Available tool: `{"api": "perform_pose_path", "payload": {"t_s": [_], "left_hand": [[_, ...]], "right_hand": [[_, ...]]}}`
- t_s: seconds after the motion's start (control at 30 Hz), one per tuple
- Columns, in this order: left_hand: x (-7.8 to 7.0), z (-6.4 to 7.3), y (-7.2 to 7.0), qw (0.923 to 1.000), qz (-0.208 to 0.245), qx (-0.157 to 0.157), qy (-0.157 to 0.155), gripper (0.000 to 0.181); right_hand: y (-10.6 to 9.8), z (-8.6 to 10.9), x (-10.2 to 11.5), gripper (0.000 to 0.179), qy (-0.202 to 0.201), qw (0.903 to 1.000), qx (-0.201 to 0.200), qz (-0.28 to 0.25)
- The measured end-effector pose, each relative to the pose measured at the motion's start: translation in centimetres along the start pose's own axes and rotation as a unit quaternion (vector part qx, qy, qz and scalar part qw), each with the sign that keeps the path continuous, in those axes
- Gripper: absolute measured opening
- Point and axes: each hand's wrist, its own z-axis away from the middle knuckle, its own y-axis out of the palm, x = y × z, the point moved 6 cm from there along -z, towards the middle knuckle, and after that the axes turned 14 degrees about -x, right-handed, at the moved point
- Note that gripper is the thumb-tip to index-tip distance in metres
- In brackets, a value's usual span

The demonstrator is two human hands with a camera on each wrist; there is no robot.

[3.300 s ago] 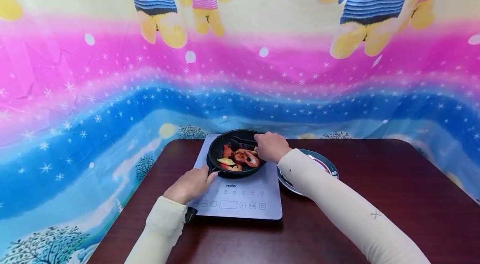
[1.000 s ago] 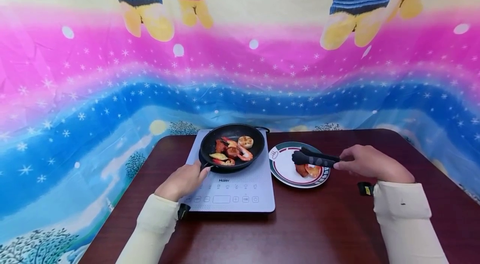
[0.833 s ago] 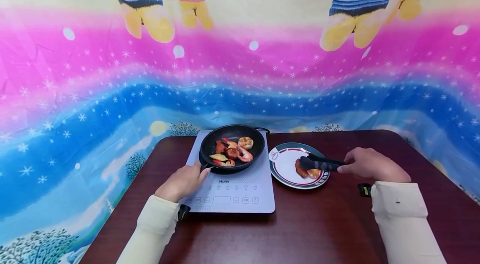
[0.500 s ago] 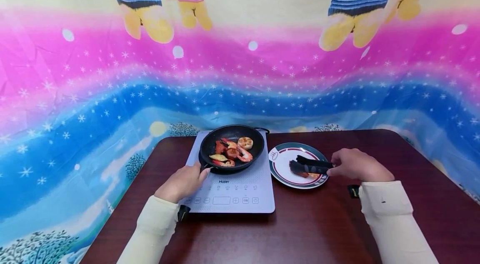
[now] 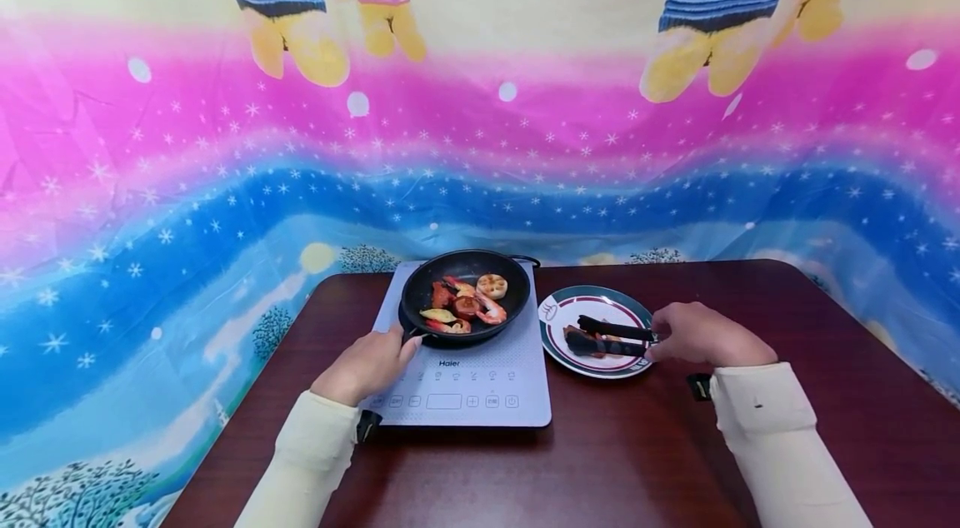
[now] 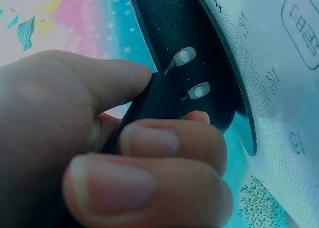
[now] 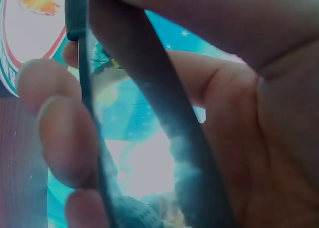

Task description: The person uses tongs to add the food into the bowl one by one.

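My left hand [image 5: 367,363] grips the handle of a black frying pan [image 5: 420,282]; in the left wrist view its fingers curl round the dark handle [image 6: 152,96]. Shrimp [image 5: 491,309], a round browned slice [image 5: 491,286] and other cooked pieces lie in the pan. My right hand [image 5: 701,334] holds black tongs [image 5: 611,347], their arms spread apart over a plate [image 5: 557,345] with a green rim. Under the tongs are reddish-brown pieces of food, partly hidden. The right wrist view shows my fingers on both sides of the tongs [image 7: 159,98].
The pan sits on a white Haier induction cooktop [image 5: 487,386]. To its right, the plate rests on a dark red-brown table [image 5: 600,445]. A printed cloth [image 5: 480,136] with bears and snowflakes hangs behind the table's back edge.
From over the pan, my right hand moved right to the plate, then the tongs shifted left across it, arms coming together and spreading again. My left hand stays on the pan handle.
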Motion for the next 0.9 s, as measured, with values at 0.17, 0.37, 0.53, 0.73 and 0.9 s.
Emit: {"api": "perform_pose_path", "payload": {"t_s": [0.17,0.37,0.53,0.73,0.9], "left_hand": [[-0.1,0.0,-0.1,1.0000,-0.001,0.000,-0.001,0.058],[-0.1,0.0,0.0,1.0000,-0.003,0.001,-0.002,0.056],[-0.2,0.0,0.0,1.0000,-0.003,0.000,0.000,0.057],[-0.3,0.0,-0.1,1.0000,-0.002,-0.002,0.003,0.057],[-0.2,0.1,0.0,1.0000,0.001,0.000,-0.002,0.058]], "right_hand": [[0.1,0.1,0.2,0.042,-0.002,1.0000,0.000,-0.003],[0.0,0.0,0.5,0.023,-0.020,0.9998,-0.008,0.005],[-0.3,-0.1,0.5,0.022,-0.031,0.9992,-0.018,0.016],[-1.0,0.0,0.3,0.026,-0.035,0.9988,-0.032,0.010],[-0.8,0.1,0.4,0.022,-0.039,0.9991,-0.014,-0.006]]}}
